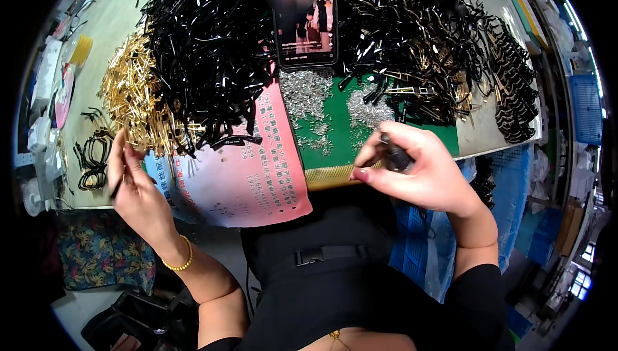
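Observation:
My left hand is at the lower edge of a heap of slim gold metal parts. Its fingers are bent together, and a small dark piece shows along them; what they hold is unclear. My right hand is closed around a dark-handled tool, whose working end is hidden by the fingers. It hovers above the front edge of a green mat. Beyond that hand, tiny silver screws lie on the mat, with a second pile of silver screws to their left.
Large heaps of black eyeglass temples cover the table's far side. A phone stands between them. Patterned temples lie at the right. A pink-and-blue printed sheet overhangs the front edge. Looped black pieces lie at the left.

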Motion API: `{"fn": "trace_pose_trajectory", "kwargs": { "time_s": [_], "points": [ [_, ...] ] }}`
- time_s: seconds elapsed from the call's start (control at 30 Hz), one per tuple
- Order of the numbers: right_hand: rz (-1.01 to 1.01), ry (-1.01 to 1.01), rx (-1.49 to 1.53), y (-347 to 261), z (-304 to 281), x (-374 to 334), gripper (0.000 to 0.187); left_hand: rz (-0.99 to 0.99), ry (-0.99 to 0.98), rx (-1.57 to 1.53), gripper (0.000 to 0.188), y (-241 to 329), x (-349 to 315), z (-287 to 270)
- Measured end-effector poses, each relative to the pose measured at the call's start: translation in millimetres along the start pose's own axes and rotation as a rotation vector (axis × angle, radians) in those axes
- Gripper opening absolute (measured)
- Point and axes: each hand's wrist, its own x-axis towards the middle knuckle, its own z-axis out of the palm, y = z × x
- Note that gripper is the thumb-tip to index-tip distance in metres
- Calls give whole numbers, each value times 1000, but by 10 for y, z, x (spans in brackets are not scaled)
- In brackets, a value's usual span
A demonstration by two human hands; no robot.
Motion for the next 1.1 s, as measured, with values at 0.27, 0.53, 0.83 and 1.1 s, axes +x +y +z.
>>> {"fn": "trace_pose_trajectory", "kwargs": {
  "time_s": [0.27, 0.53, 0.83, 1.1],
  "points": [
    [-25, 118, 421, 97, 149, -272, 15, 424, -339, -327, 25, 763, -712, 392],
    [60, 214, 620, 180, 312, -265, 12, -51, -950, -978, 21, 924, -1112, 508],
    [93, 182, 595, 144, 355, -226, 12, 80, -916, -897, 17, 908, -1079, 505],
    [-26, -17, -144, 139, 44, -276, 27, 381, -906, -739, 14, 940, -974, 601]
  ]
}}
